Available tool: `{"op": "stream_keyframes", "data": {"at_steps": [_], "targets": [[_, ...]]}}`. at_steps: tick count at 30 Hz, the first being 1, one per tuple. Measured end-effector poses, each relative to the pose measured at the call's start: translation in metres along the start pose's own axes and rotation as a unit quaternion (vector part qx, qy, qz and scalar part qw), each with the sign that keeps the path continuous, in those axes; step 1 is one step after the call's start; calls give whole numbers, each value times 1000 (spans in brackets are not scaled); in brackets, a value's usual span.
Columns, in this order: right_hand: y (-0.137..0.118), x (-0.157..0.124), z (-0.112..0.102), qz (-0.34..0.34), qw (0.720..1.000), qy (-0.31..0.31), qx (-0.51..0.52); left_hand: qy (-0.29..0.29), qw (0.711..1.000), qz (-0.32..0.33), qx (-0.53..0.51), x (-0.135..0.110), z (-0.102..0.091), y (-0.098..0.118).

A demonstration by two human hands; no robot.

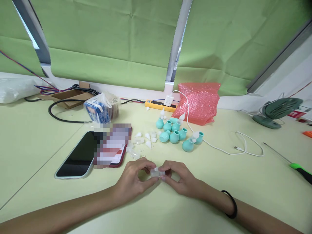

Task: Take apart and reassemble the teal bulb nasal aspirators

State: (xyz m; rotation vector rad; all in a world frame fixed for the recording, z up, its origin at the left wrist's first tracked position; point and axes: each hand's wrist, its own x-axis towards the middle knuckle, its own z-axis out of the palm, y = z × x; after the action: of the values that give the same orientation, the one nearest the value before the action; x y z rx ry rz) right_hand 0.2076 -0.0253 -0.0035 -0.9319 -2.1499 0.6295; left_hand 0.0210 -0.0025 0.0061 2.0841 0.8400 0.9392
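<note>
My left hand (133, 180) and my right hand (181, 178) meet low over the pale green table (243, 191). Both pinch one small clear plastic part (157, 173) between their fingertips. A black band sits on my right wrist (231, 204). Just beyond my hands lie several loose clear plastic tips and caps (143, 141). Behind those stands a cluster of several teal rubber bulbs (176, 133), some with clear tips fitted.
A dark phone (78, 156) and a second phone in a red case (119, 152) lie left. Farther back: a pink bubble-wrap bag (200, 100), yellow power strip (158, 104), white cable (241, 143), wrapped carton (97, 110), cardboard box (68, 97). A green-handled tool (298, 169) and a fan (278, 112) lie right.
</note>
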Motion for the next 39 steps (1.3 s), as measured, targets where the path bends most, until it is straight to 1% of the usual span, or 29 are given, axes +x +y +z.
{"op": "stream_keyframes", "data": {"at_steps": [5,7,12,15,17,19,21,23,24,26,29,33,35,39], "targets": [[1,0,0,-13,1000,-1,-11,5,999,47,4,-2,3,-3],[1,0,0,-13,1000,-6,-22,0,998,57,5,-3,3,-4],[-1,-1,1,-15,999,-28,-37,18,996,83,-1,-4,3,-5],[-4,0,0,-6,999,-32,-35,17,996,90,-6,-3,3,-5],[-6,1,-2,6,999,-28,-25,17,996,86,-3,-4,3,-5],[-6,3,-4,15,1000,-12,-18,17,998,68,9,-5,3,-5],[-4,7,-5,23,999,32,-32,8,999,37,34,-6,3,-4],[-2,14,-4,31,995,73,-68,-9,998,7,65,-6,3,-4],[-1,19,-3,34,992,77,-93,-16,997,-2,79,-6,3,-4],[-2,32,-1,38,986,50,-156,-26,995,-9,98,-6,3,-3],[-5,56,0,48,961,-7,-273,-35,994,-13,103,-7,2,-2],[-12,81,-3,55,909,-40,-412,-42,995,-15,91,-8,-2,0],[-14,86,-8,67,882,-47,-465,-39,996,-15,80,-8,-3,1],[-10,85,-25,119,831,-69,-539,-29,998,-29,49,-8,-3,1]]}}
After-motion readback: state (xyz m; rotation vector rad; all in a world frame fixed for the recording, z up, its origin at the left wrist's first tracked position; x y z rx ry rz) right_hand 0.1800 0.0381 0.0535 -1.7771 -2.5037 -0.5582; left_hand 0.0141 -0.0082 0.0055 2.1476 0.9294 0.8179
